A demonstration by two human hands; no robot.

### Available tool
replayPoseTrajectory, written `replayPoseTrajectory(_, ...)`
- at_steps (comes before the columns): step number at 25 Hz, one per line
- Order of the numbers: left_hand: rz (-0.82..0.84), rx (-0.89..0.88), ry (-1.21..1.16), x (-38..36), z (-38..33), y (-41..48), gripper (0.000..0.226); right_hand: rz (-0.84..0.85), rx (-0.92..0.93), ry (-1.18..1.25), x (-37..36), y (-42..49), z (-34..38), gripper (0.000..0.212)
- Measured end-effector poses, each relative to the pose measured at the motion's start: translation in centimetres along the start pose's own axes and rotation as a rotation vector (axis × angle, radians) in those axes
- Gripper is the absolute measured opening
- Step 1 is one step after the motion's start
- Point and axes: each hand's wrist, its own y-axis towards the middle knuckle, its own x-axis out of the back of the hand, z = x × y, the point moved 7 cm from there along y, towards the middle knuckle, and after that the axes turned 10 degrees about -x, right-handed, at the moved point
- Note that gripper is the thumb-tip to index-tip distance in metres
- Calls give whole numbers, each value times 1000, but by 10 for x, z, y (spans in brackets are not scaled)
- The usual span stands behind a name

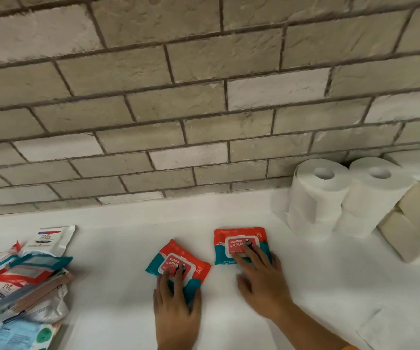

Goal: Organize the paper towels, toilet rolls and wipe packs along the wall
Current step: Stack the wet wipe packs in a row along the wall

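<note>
Two red and teal wipe packs lie flat on the white counter. My left hand rests with straight fingers on the tilted left wipe pack. My right hand lies with spread fingers on the right wipe pack, which sits squarer to the wall. White toilet rolls stand stacked against the brick wall at the right, with a second stack beside them.
A loose pile of more wipe packs and pouches sits at the left edge. Beige rolls lie on their sides at the far right. A white tissue sheet lies at the front right.
</note>
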Motion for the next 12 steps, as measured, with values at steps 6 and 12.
replayPoseTrajectory(6, 259, 10, -9, -18, -13, 27, 77, 32, -162, -68, -12, 9, -12, 65)
replayPoseTrajectory(12, 269, -107, -139, -28, -32, 60, 75, -64, -245, -62, -3, 10, -14, 57)
